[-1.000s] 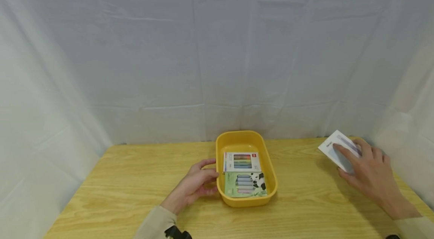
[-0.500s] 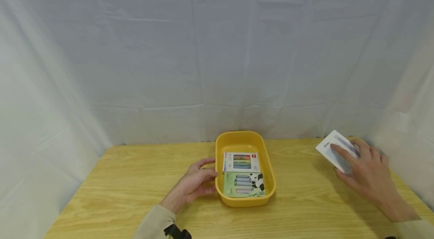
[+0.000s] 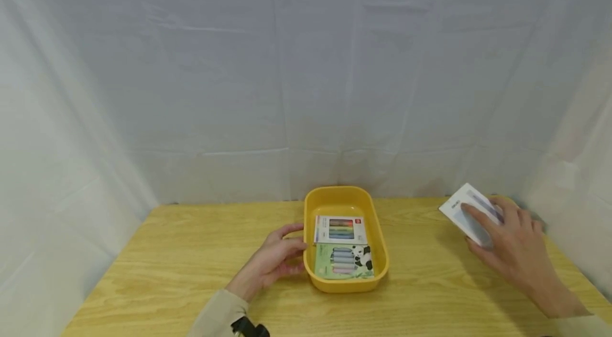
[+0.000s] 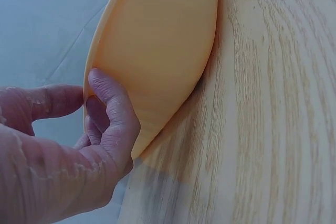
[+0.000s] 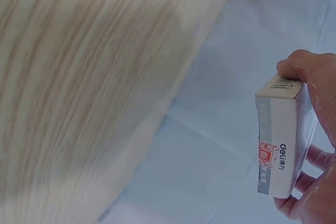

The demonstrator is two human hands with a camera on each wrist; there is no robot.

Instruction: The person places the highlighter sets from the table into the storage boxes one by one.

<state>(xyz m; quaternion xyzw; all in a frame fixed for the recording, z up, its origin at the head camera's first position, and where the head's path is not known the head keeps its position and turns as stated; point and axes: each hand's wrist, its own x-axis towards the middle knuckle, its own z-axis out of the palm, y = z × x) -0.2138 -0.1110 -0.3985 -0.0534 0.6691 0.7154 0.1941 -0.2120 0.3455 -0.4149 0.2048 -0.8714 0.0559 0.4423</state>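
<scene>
A yellow plastic basket (image 3: 382, 252) stands on the wooden table, and my left hand (image 3: 272, 260) holds its left side. In the left wrist view my thumb meets the rim while the curled fingers lie against the outer wall. Inside the basket are a white box of coloured sticks (image 3: 340, 228) and, nearer me, a green panda box (image 3: 345, 261). Off to the right, my right hand (image 3: 513, 244) grips a white deli pen box (image 5: 278, 145), tilted and raised above the table. The right wrist view shows thumb and fingers at opposite ends of that box.
The wooden table (image 3: 205, 252) extends to both sides of the basket. A pale sheet (image 3: 268, 87) hangs along the table's back edge, with more sheeting at left and right. The basket's far end is close to the back sheet.
My right hand has moved slightly left with the white pen box still in its grip. The left hand and the basket have stayed practically in place.
</scene>
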